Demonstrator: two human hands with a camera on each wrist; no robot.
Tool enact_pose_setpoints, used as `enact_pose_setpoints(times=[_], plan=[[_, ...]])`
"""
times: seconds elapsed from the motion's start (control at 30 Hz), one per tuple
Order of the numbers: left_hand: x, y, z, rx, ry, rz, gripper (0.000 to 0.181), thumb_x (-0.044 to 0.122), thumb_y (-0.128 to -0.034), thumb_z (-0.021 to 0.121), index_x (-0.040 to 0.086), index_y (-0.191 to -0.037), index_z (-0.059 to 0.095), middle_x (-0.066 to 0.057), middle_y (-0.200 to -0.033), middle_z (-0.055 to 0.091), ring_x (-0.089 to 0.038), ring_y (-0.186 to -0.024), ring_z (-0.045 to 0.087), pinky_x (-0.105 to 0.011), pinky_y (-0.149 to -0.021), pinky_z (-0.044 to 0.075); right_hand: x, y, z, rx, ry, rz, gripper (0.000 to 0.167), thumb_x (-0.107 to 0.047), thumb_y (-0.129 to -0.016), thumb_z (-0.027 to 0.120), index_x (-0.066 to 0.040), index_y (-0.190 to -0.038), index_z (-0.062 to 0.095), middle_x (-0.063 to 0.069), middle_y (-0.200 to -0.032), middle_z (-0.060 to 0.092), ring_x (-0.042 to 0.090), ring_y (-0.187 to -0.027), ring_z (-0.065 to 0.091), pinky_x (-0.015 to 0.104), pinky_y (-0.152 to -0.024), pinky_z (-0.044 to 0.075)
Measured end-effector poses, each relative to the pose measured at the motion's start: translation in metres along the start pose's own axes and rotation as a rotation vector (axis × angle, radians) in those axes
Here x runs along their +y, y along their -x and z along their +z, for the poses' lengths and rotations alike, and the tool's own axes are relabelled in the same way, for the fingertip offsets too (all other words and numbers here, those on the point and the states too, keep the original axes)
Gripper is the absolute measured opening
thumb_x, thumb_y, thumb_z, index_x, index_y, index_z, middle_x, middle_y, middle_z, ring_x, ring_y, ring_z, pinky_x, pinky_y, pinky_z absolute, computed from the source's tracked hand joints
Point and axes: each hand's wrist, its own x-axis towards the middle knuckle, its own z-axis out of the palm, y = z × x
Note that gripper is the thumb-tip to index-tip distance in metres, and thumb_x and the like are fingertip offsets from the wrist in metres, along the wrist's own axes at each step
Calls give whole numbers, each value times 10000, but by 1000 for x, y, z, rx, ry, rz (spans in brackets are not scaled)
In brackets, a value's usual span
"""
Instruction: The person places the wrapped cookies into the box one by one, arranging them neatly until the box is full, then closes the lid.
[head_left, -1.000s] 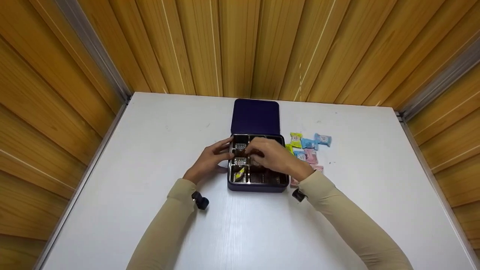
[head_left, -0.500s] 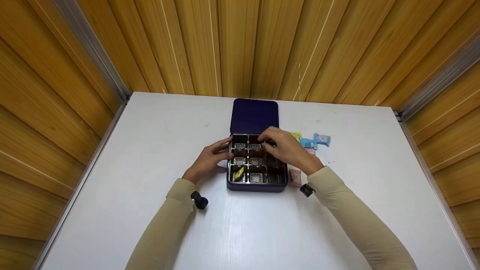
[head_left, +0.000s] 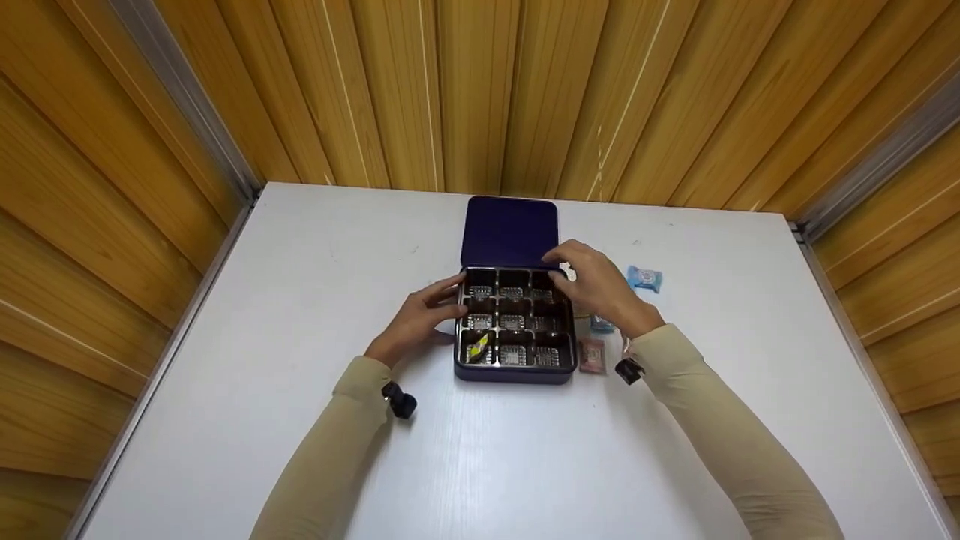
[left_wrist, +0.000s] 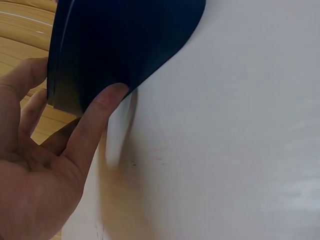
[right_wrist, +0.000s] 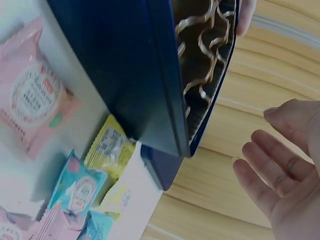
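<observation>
A dark blue tin box (head_left: 514,373) lies open, its hinged lid (head_left: 511,231) folded back. The box's dark plastic insert has several compartments. A yellow candy (head_left: 478,347) lies in the front left one. My left hand (head_left: 415,321) touches the box's left side; in the left wrist view the thumb (left_wrist: 107,102) rests on the blue wall. Over the back right corner hovers my right hand (head_left: 592,281), fingers apart with nothing between them, as the right wrist view confirms. That view shows a yellow candy (right_wrist: 111,146), a blue one (right_wrist: 79,190) and a pink one (right_wrist: 35,95) beside the box.
Several wrapped candies lie right of the box on the white table (head_left: 480,465). A blue candy (head_left: 645,278) sits farthest right and a pink candy (head_left: 592,355) near the front right corner. Wood-patterned walls (head_left: 480,97) enclose the back and sides.
My right hand has moved rightward from above the middle of the box to its back right corner, uncovering the compartments and hiding some candies. My left hand has stayed on the box.
</observation>
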Motion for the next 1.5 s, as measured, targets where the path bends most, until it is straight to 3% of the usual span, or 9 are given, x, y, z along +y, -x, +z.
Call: enact_pose_setpoints(times=[0.23,0.73,1.5], plan=[[0,0,0,-16,12,2,684,83,-1004,727,196,-1628,469,-194,-1605,465,-406,-1328,574,-564,-859,627,12,-1,-5,27,8,141,292,-58,-1013,712,24,-1292,687,208,-1285,672,403,-1163,654,540,-971,562],[0,-1,1,-5,2,-3,685,88,-998,733,202,-1623,478,-168,-1599,479,-377,-1377,545,-571,-863,625,30,-12,-11,86,42,289,305,-91,-1007,713,84,-1254,677,279,-1221,658,451,-1120,650,561,-955,548],[0,-1,0,-4,-8,-17,674,118,-1005,741,241,-1618,490,-159,-1602,476,-380,-1370,551,-569,-857,627,61,-12,3,-6,135,396,366,-101,-961,684,154,-1220,643,359,-1182,636,519,-1123,625,619,-978,514]])
